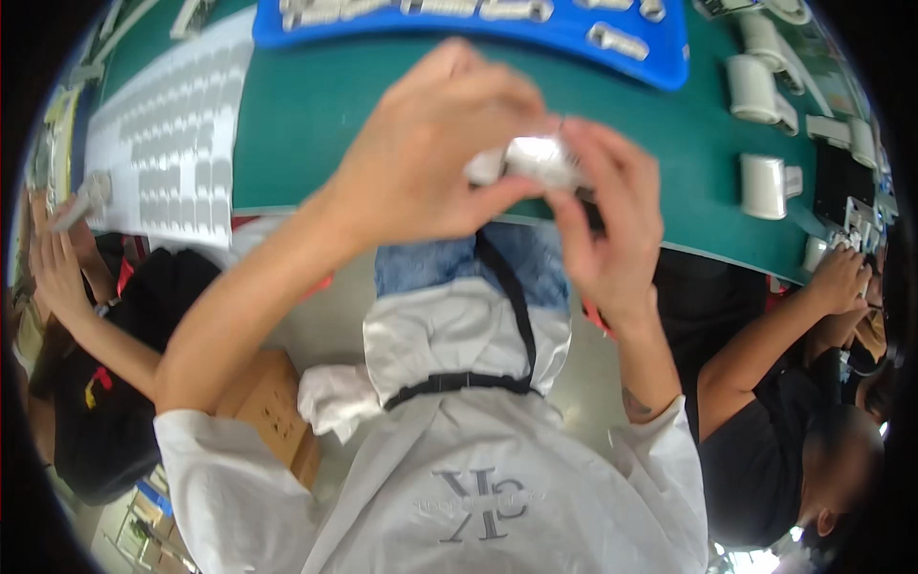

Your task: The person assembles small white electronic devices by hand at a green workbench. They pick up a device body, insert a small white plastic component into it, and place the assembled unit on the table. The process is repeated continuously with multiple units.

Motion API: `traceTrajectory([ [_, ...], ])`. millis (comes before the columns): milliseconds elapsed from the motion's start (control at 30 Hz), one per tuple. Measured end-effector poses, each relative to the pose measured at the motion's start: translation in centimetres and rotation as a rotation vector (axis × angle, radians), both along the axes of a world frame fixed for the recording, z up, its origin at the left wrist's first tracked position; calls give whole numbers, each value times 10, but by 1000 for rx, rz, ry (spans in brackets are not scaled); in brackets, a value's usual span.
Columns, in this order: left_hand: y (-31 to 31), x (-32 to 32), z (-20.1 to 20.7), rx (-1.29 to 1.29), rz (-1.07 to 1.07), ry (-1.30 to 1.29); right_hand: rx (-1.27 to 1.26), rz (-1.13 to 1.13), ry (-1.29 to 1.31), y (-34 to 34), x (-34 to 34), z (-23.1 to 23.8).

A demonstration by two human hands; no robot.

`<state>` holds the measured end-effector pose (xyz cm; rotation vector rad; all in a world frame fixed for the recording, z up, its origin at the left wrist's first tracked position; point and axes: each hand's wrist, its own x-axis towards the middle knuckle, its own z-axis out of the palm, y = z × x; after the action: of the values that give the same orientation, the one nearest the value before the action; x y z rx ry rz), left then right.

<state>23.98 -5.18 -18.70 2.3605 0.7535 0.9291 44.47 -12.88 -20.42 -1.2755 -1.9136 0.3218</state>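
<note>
Up over the green work table (306,124), both my hands meet around a small glossy white-and-silver piece (542,158). Its exact kind is hidden by my fingers and by blur. My left hand (430,143) is bent over its left side, with the thumb beneath and the fingers curled on top. On the other side, my right hand (620,206) pinches its right end between thumb and fingers. Just beyond my hands sits a blue tray (660,75) with several white elongated parts (617,40) in it.
A sheet of grey rounded stickers (182,134) lies at the left. White cylindrical housings (762,187) stand along the right side. Co-workers' hands are at work at the far left (57,263) and far right (841,282). A cardboard box (277,407) stands below the table.
</note>
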Motion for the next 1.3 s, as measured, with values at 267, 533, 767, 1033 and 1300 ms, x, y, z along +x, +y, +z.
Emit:
traceTrajectory([
  [267, 13, 1, 5, 93, -95, -6, 103, 5, -29, 9, 3, -6],
  [533, 0, 4, 1, 291, 17, -5, 104, -21, -78, 8, 7, -5],
  [767, -6, 8, -7, 253, 41, -122, 77, -34, -58, -3, 0, -2],
  [1033, -14, 13, -18, 260, 176, -132, 40, -96, -36, -5, -4, -2],
  [1300, 10, 0, 17, 182, 55, -145, -159, 26, 75, 6, 11, 22],
])
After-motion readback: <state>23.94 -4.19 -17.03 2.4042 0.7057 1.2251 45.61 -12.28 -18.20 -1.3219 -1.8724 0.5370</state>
